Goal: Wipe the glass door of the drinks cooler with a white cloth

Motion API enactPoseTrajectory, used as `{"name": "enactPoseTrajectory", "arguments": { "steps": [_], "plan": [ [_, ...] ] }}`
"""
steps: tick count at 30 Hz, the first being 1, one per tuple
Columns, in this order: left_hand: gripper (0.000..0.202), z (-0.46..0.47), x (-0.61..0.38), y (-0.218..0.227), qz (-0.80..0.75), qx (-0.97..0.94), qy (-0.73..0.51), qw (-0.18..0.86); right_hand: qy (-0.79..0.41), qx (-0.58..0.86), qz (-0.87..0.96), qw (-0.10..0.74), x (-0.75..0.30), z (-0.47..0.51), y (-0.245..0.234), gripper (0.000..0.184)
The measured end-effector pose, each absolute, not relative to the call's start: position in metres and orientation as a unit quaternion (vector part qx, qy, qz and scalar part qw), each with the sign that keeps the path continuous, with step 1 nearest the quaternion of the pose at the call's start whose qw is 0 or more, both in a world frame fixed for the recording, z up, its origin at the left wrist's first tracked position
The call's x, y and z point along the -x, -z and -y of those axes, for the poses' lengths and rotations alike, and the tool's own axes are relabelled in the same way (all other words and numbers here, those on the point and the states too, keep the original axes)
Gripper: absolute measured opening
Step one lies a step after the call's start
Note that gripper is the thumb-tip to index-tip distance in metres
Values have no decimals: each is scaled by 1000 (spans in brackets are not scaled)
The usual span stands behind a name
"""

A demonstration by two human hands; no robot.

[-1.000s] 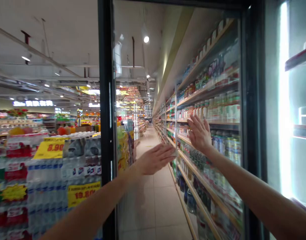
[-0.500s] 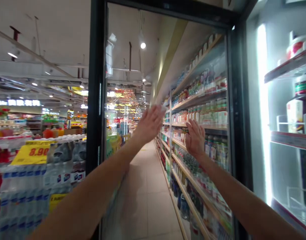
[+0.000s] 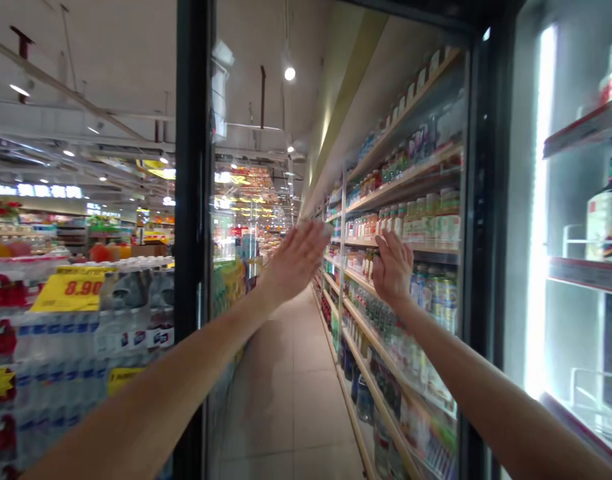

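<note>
- Landmark = glass door [image 3: 353, 207], w/ dark frame. It is the thing in work: straight before the person, ajar I think, just beside the lit cooler [image 3: 566, 207] that stands to its right.
- L hand [image 3: 293, 261]: in front of the door's pane, a bit left of its middle. Fingers are straight, close together, tips pointing up and to the right. Pale bit [image 3: 328, 230] at the tips; too blurred to tell what it is, or if it's held.
- R hand [image 3: 393, 267]: right of the door's middle, approx. same height. Fingers a little spread and bent, nothing seen between them.
- Contact w/ the pane: can't tell for either hand.
- For good work on the glass, IMO: L palm flat, even light pressure, b/c hard pushing may swing the door.
- R hand could steady the door near its frame, I'd say, fingers away from the edge toward the cooler, b/c a pinch is possible there.
- Bottle shelves [image 3: 411, 227] show in the door's right half; through it or mirrored, can't tell. Better to judge the pane by its smears, not by these.
- Elbows: mind the stacked drinks [image 3: 61, 333], left of the door.
</note>
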State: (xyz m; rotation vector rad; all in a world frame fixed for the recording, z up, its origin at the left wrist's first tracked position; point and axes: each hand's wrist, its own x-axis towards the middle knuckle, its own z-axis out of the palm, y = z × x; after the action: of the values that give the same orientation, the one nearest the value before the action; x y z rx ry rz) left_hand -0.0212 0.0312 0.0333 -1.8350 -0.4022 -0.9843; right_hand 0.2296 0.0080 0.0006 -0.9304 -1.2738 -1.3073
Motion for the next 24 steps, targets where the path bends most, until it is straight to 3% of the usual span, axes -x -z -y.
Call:
{"name": "enactPoseTrajectory", "arguments": {
  "steps": [4,10,16,21,24],
  "plan": [
    [47,-29,27,-9,18,819,234,523,544,397,527,518,-230,-8,0,47],
    [49,-29,48,-47,241,715,471,457,558,392,521,514,-229,-7,-1,45],
    [44,-27,56,4,27,813,245,527,563,390,520,511,-230,-6,-1,44],
    [47,-31,80,-27,222,716,468,467,551,410,516,513,-229,-6,-1,43],
    [45,-30,79,-15,171,747,409,495,541,420,517,513,-228,-5,-2,44]
  ]
}}
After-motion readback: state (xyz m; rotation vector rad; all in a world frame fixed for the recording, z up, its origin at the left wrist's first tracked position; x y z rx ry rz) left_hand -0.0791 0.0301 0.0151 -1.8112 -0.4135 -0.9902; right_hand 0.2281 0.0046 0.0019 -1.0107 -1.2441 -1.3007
